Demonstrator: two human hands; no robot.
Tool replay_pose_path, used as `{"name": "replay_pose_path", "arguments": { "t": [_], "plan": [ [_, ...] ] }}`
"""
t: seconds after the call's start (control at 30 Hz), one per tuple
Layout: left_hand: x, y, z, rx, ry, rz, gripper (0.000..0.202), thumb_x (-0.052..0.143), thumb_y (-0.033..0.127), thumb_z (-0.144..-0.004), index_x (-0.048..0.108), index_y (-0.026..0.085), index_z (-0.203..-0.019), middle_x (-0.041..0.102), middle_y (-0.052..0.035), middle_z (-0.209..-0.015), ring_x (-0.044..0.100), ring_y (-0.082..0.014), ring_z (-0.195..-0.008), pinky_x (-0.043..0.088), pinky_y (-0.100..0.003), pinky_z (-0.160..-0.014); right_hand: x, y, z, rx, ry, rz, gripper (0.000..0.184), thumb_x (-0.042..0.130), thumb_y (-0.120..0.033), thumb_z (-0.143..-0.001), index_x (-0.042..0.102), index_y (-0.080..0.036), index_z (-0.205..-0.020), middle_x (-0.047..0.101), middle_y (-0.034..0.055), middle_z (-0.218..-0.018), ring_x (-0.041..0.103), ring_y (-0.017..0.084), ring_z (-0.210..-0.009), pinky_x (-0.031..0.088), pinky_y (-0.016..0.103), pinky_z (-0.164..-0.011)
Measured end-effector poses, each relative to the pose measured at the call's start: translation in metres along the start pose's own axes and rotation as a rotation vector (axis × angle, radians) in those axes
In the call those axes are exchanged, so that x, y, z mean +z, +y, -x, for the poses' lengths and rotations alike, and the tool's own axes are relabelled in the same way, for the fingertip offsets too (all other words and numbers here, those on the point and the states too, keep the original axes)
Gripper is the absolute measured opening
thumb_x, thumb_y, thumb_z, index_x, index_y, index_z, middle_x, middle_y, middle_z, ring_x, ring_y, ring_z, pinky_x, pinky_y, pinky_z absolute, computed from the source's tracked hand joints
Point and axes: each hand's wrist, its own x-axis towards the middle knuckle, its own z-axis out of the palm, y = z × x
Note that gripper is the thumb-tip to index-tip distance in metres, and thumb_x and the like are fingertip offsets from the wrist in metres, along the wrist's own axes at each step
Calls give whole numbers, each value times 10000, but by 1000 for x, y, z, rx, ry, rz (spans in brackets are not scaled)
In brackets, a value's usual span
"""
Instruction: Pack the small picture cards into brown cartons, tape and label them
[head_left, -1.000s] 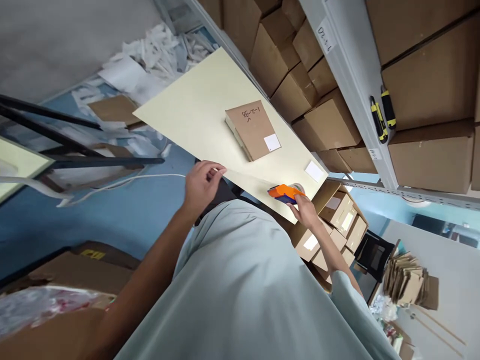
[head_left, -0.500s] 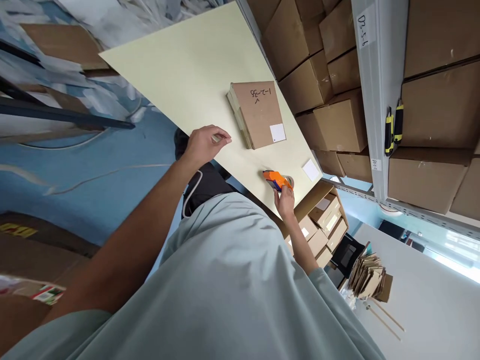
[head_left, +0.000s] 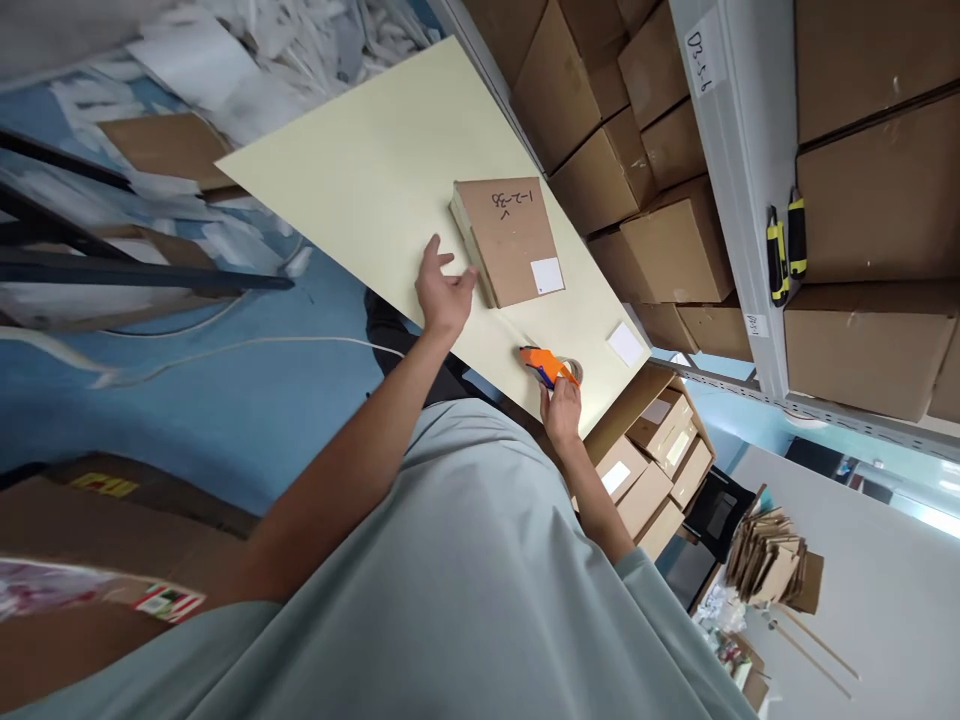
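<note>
On the pale yellow table [head_left: 360, 170], seen from the head camera, the left hand [head_left: 444, 290] is open with its fingers spread, and its fingertips are right at the near edge of a flat brown box [head_left: 510, 240]. The box has a small white sticker [head_left: 546, 275] on top. The right hand [head_left: 561, 408] is closed around an orange tape gun [head_left: 546, 364], which rests on the table near its edge. A white paper square [head_left: 625, 344] lies just past the tape gun.
</note>
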Motion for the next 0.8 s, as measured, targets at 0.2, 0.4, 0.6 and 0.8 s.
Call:
{"name": "replay_pose_path", "arguments": {
  "t": [0.2,0.4,0.6,0.8],
  "plan": [
    [36,15,39,-64,-92,-8,878,680,716,-992,440,173,-1639,568,-274,-1621,589,-398,-1513,487,-553,-1254,0,-5,7,25,-16,-32,306,468,-318,-1163,667,-108,-1262,727,227,-1170,698,352,-1171,547,547,-1155],
    [56,17,38,50,-152,-172,935,648,550,-1052,205,155,-1774,410,-239,-1775,415,-321,-1664,362,-509,-1364,5,-10,14,-72,-33,-41,308,447,-283,-1166,663,-102,-1291,736,223,-1161,672,357,-1130,535,538,-1135],
    [13,7,12,217,-435,-147,912,619,638,-1052,246,241,-1783,469,-165,-1761,502,-246,-1610,402,-430,-1334,19,-33,13,-174,-120,-51,352,388,-294,-1189,690,-116,-1225,741,195,-1102,670,332,-1089,518,460,-1113],
    [4,-8,3,259,-573,-82,1087,730,763,-933,315,213,-1774,504,-178,-1733,514,-328,-1599,390,-473,-1344,4,10,38,-212,-131,-52,322,415,-295,-1187,692,-130,-1205,750,173,-1084,657,315,-1044,510,431,-1064]
  ]
}}
